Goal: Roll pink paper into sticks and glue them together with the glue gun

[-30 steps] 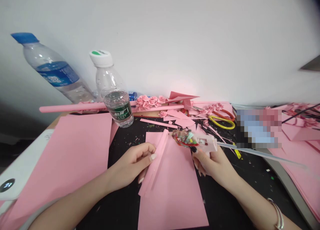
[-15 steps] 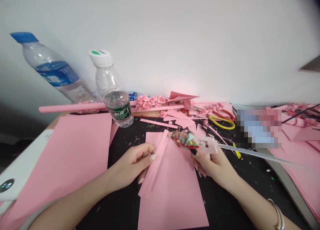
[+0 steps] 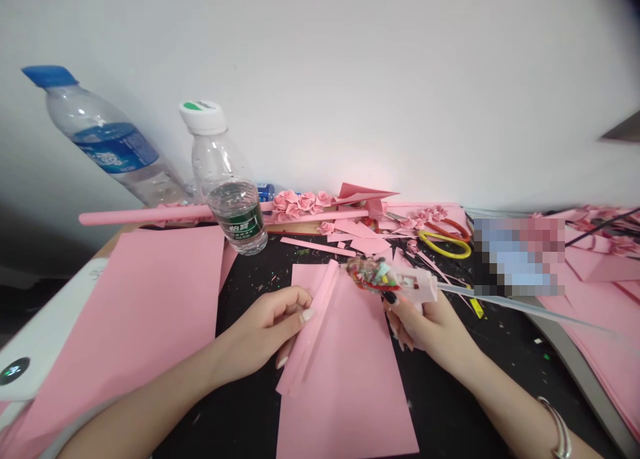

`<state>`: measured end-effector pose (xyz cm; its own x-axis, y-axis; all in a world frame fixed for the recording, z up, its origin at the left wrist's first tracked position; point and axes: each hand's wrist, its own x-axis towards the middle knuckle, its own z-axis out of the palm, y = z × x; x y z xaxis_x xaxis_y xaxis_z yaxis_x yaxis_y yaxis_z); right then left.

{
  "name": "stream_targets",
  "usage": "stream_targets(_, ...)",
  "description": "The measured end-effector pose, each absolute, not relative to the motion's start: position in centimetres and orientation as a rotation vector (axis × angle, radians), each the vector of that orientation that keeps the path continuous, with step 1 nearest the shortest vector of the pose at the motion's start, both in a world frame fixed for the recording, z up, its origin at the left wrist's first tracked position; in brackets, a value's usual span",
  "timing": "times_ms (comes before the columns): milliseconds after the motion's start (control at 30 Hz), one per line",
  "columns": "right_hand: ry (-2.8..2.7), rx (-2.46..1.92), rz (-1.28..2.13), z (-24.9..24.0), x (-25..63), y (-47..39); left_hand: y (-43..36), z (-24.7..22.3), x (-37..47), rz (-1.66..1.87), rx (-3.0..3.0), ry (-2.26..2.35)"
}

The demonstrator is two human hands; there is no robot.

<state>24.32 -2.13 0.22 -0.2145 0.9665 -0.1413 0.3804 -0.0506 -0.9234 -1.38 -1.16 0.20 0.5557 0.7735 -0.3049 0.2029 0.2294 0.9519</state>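
Observation:
My left hand [image 3: 280, 322] is closed on a rolled pink paper tube [image 3: 320, 306], thumb on its near side, holding it slanted over a flat pink paper sheet [image 3: 355, 392]. A loose edge of the tube's paper flares at its lower end. In my right hand [image 3: 420, 322] is a hot glue gun [image 3: 385, 278], its front crusted with dried glue and colourful bits. A long clear glue stick [image 3: 520, 302] sticks out of its back. The gun's nozzle points left, just right of the tube's upper end and apart from it.
Two plastic bottles, one blue-capped [image 3: 115, 146] and one white-capped [image 3: 233, 199], stand at the back left. Paper roses [image 3: 300, 204], scraps and yellow-handled scissors [image 3: 445, 246] lie along the wall. Pink sheets [image 3: 165, 292] and a white device [image 3: 30, 352] lie left; more pink paper lies right.
My right hand has drawn the glue gun slightly to the right, away from the tube's upper end. My left hand and the tube have stayed nearly still.

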Motion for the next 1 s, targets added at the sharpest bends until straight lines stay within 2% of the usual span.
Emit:
stream_targets(500, -1.554, -1.446, 1.214, 0.23, 24.37, -2.1, -1.28, 0.19, -1.42, 0.488, 1.326, 0.955)
stream_targets(1000, -1.72, -1.426, 1.24, 0.31, 23.93, -2.83, -1.17, 0.07, -1.44, 0.513, 1.325, 0.98)
